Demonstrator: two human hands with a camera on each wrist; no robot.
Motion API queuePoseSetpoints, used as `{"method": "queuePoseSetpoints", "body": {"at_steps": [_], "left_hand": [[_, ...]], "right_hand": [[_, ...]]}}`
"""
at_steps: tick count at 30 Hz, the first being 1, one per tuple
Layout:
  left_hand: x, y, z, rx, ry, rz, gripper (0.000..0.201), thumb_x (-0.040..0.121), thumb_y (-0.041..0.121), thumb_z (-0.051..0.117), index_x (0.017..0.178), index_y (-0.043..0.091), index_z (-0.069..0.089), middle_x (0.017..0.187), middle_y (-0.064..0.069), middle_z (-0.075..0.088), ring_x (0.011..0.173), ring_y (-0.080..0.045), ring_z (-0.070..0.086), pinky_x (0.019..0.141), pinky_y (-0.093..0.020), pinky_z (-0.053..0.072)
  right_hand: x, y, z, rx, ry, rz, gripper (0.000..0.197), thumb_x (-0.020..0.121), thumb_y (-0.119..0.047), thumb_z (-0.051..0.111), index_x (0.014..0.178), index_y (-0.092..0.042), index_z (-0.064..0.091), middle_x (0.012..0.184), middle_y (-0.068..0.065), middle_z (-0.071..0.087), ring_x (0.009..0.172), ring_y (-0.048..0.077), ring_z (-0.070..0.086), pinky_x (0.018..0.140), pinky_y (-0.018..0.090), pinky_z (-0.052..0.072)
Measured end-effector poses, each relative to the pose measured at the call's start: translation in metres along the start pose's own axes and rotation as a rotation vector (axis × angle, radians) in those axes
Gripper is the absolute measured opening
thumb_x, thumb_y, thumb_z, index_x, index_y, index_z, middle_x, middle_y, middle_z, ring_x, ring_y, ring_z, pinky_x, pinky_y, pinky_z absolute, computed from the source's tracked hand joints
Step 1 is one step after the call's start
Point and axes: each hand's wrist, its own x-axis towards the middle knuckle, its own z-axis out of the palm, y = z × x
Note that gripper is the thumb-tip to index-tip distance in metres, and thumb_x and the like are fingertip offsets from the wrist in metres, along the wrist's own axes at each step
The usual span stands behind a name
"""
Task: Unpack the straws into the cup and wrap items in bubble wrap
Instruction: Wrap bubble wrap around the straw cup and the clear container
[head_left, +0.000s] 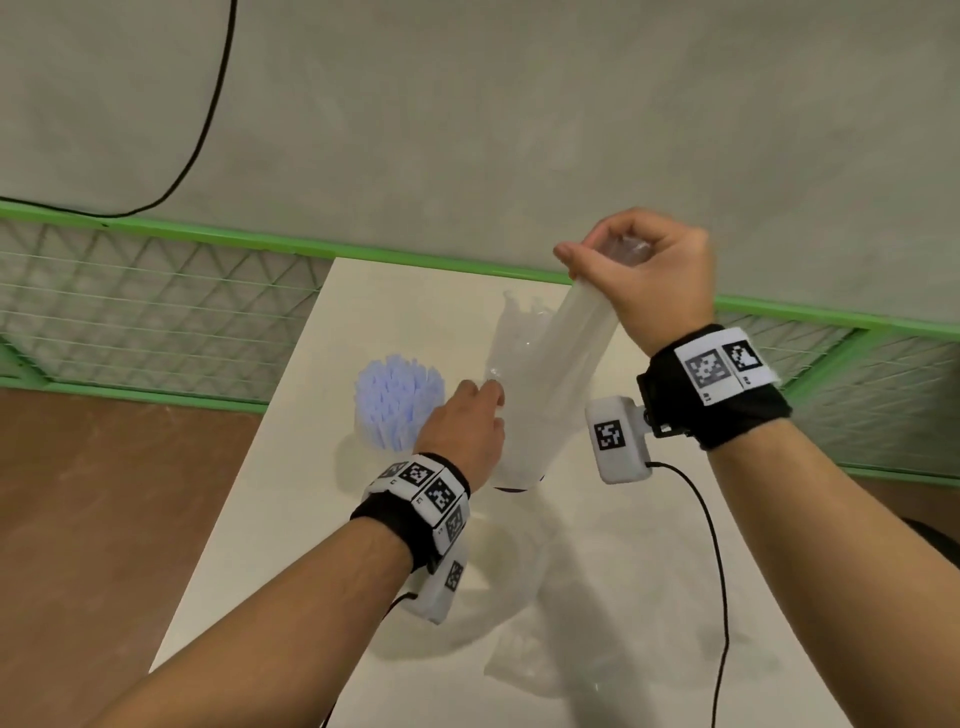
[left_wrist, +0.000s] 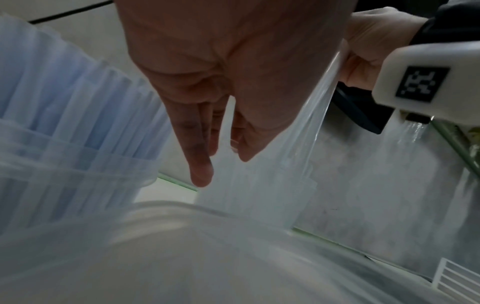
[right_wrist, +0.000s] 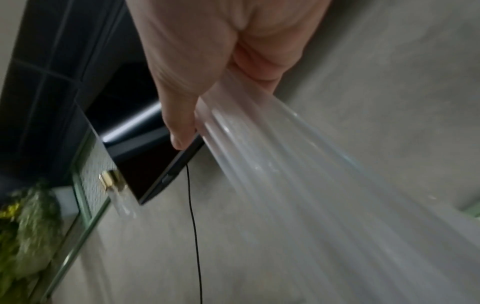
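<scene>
Fingers of both hands pinch the stretched plastic sheet (head_left: 561, 364)

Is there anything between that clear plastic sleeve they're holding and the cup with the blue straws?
Nothing visible separates them except the left hand itself, which holds the clear sleeve's lower part right beside the cup of straws. The right hand grips the sleeve's top, raised above the table.

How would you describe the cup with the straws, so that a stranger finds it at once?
Look at the white table before the green-framed mesh fence. Near its far left edge, just left of the left hand, stands a clear cup. It alone holds a dense bunch of pale blue straws; the things beside it are colourless plastic.
</scene>
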Motion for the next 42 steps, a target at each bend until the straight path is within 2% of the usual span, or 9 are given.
{"method": "queuePoseSetpoints", "body": {"at_steps": [7, 12, 18, 28, 32, 35, 38, 40, 42], "left_hand": [[0.000, -0.005, -0.003, -0.023, 0.073, 0.040, 0.015, 0.100, 0.030, 0.048, 0.106, 0.018, 0.056, 0.103, -0.002, 0.052, 0.085, -0.029, 0.058, 0.077, -0.035, 0.047], [0.007, -0.002, -0.012, -0.166, 0.114, 0.123, 0.029, 0.092, 0.025, 0.064, 0.118, 0.022, 0.052, 0.120, 0.002, 0.045, 0.084, -0.026, 0.059, 0.082, -0.034, 0.048], [0.026, 0.000, -0.022, -0.122, 0.047, 0.138, 0.023, 0.086, 0.026, 0.074, 0.103, 0.013, 0.069, 0.092, -0.002, 0.056, 0.092, -0.024, 0.057, 0.082, -0.031, 0.045], [0.035, 0.000, -0.014, -0.085, 0.061, 0.279, 0.027, 0.087, 0.033, 0.072, 0.109, 0.016, 0.073, 0.097, -0.002, 0.064, 0.080, -0.011, 0.052, 0.087, -0.034, 0.048], [0.021, -0.014, -0.007, 0.023, 0.188, 0.387, 0.038, 0.090, 0.034, 0.067, 0.124, 0.017, 0.066, 0.128, -0.005, 0.055, 0.110, -0.022, 0.052, 0.095, -0.029, 0.038], [0.002, -0.016, 0.000, 0.163, 0.201, 0.386, 0.058, 0.100, 0.045, 0.037, 0.151, 0.018, 0.034, 0.162, -0.003, 0.022, 0.147, -0.019, 0.020, 0.116, -0.039, 0.019], [-0.013, -0.016, 0.014, 0.319, -0.006, 0.353, 0.064, 0.103, 0.045, 0.018, 0.157, 0.015, -0.001, 0.165, 0.001, -0.009, 0.152, -0.012, -0.007, 0.124, -0.036, -0.002], [-0.012, -0.016, 0.009, 0.312, 0.015, 0.389, 0.065, 0.101, 0.045, 0.014, 0.156, 0.011, 0.019, 0.165, -0.006, 0.012, 0.152, -0.018, 0.012, 0.124, -0.037, 0.008], [-0.003, -0.014, 0.002, 0.176, 0.166, 0.435, 0.057, 0.099, 0.040, 0.024, 0.131, 0.008, 0.060, 0.141, -0.012, 0.054, 0.130, -0.030, 0.051, 0.111, -0.044, 0.038]], "right_hand": [[-0.035, 0.037, 0.013, -0.213, -0.182, -0.071, 0.023, 0.079, -0.034, 0.079, 0.073, -0.013, 0.070, 0.072, -0.010, 0.068, 0.070, 0.000, 0.060, 0.071, 0.011, 0.045], [-0.061, 0.077, 0.023, -0.472, -0.322, -0.231, 0.028, 0.085, -0.040, 0.071, 0.078, -0.013, 0.070, 0.079, -0.002, 0.071, 0.078, 0.020, 0.063, 0.072, 0.031, 0.049], [-0.072, 0.094, 0.020, -0.596, -0.334, -0.386, 0.036, 0.096, -0.043, 0.050, 0.106, -0.015, 0.071, 0.109, 0.000, 0.071, 0.110, 0.022, 0.061, 0.091, 0.033, 0.045], [-0.106, 0.093, 0.021, -0.894, -0.633, -0.184, 0.057, 0.103, -0.050, 0.011, 0.152, -0.027, 0.028, 0.160, -0.012, 0.024, 0.150, 0.017, 0.012, 0.116, 0.044, 0.018], [-0.101, 0.083, 0.013, -0.813, -0.698, -0.133, 0.069, 0.097, -0.064, 0.009, 0.156, -0.028, 0.010, 0.163, -0.013, 0.001, 0.150, 0.011, -0.008, 0.120, 0.044, 0.007], [-0.108, 0.074, 0.009, -0.762, -0.701, -0.077, 0.077, 0.094, -0.069, 0.008, 0.156, -0.025, 0.000, 0.163, -0.012, -0.008, 0.149, 0.009, -0.014, 0.118, 0.038, 0.001], [-0.118, 0.078, 0.007, -0.789, -0.740, -0.112, 0.074, 0.094, -0.068, 0.009, 0.156, -0.027, 0.012, 0.163, -0.014, 0.002, 0.149, 0.007, -0.011, 0.121, 0.042, 0.005], [-0.112, 0.081, 0.003, -0.651, -0.717, -0.097, 0.066, 0.096, -0.064, 0.015, 0.150, -0.032, 0.034, 0.158, -0.018, 0.023, 0.149, 0.004, 0.000, 0.119, 0.041, 0.010], [-0.100, 0.081, 0.000, -0.389, -0.596, -0.007, 0.054, 0.097, -0.057, 0.026, 0.127, -0.031, 0.062, 0.140, -0.017, 0.052, 0.144, 0.005, 0.026, 0.116, 0.038, 0.024]]}}
